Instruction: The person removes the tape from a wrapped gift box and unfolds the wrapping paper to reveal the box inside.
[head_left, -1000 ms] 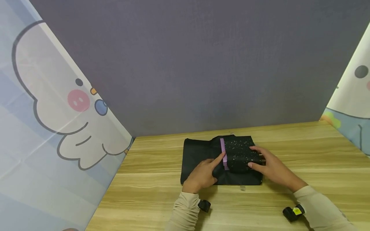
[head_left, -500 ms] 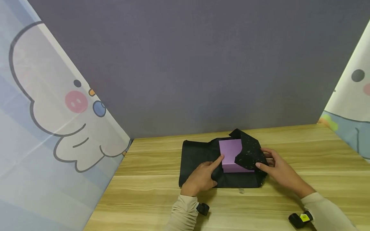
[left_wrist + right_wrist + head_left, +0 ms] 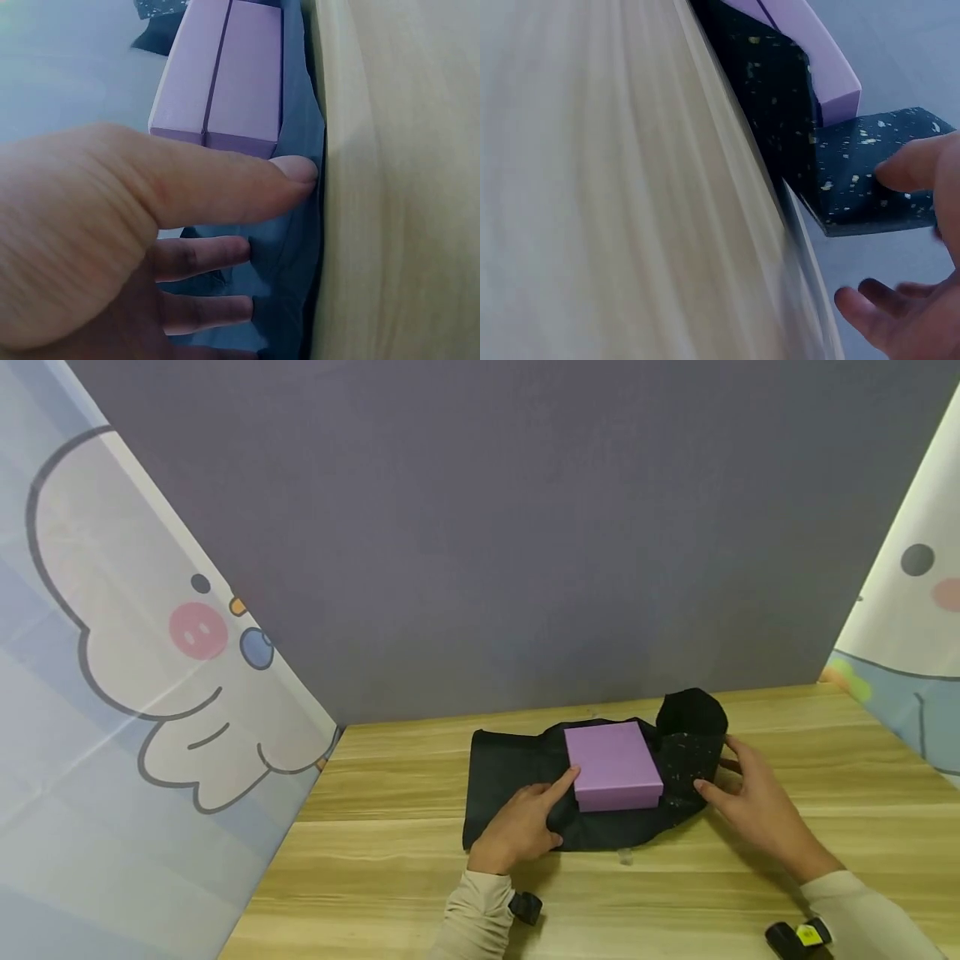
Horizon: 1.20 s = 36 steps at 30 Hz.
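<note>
A lilac lidded box point(image 3: 613, 762) sits on a black sheet point(image 3: 504, 772) laid flat on the table. My left hand point(image 3: 522, 822) is at the box's left side, its index fingertip on the edge of the lid. The thumb point(image 3: 247, 184) and the other fingers rest over the sheet in the left wrist view. To the right of the box, my right hand point(image 3: 761, 810) pinches the sheet's right end, thumb on top and a finger underneath. This end shows pale speckles point(image 3: 780, 105) and curls up at the back, away from the lid.
The wood-grain table point(image 3: 375, 877) ends at a grey wall panel point(image 3: 510, 543) behind. Cartoon-printed sheets point(image 3: 127, 585) stand along the left and right sides. A small piece of clear tape point(image 3: 626, 857) lies in front of the black sheet.
My right hand has drawn the speckled end of the sheet off the box toward the right, uncovering the lid. My left hand has stayed at the box's left edge.
</note>
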### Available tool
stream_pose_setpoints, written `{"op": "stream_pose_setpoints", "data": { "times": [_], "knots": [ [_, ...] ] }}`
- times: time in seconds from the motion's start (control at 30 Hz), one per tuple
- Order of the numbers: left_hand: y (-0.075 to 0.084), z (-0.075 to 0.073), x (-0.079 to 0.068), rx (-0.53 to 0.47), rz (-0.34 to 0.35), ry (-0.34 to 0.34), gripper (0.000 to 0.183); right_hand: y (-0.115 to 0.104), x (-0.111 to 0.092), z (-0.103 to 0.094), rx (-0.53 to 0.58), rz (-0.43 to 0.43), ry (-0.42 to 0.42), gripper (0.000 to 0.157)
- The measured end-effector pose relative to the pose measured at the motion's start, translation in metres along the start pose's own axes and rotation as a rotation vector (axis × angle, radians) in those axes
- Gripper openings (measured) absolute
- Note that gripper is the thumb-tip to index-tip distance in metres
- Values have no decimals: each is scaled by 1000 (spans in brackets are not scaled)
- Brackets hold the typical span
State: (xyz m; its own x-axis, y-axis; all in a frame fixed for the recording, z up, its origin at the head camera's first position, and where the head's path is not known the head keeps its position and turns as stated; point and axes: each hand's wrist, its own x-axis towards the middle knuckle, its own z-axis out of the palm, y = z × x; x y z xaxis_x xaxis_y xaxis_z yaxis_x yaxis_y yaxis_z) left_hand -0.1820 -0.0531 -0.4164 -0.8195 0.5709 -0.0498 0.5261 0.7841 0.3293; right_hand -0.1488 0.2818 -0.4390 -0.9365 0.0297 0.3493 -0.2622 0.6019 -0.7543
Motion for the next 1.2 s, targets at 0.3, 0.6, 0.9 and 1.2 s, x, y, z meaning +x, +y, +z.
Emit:
{"op": "stream_pose_setpoints", "data": {
  "times": [0.3, 0.6, 0.9, 1.2],
  "knots": [
    [0, -1, 1, 8, 3, -2, 110, 10, 6, -10, -70, -157, 233, 99],
    [1, -1, 0, 7, 4, 12, 110, 12, 5, -27, -201, -115, 205, 48],
    [1, 0, 1, -2, -5, 3, 109, 19, 5, -42, -278, 127, 18, 65],
    [-1, 0, 1, -9, 0, 8, 109, 28, 5, -48, -609, -23, -185, 62]
  ]
}}
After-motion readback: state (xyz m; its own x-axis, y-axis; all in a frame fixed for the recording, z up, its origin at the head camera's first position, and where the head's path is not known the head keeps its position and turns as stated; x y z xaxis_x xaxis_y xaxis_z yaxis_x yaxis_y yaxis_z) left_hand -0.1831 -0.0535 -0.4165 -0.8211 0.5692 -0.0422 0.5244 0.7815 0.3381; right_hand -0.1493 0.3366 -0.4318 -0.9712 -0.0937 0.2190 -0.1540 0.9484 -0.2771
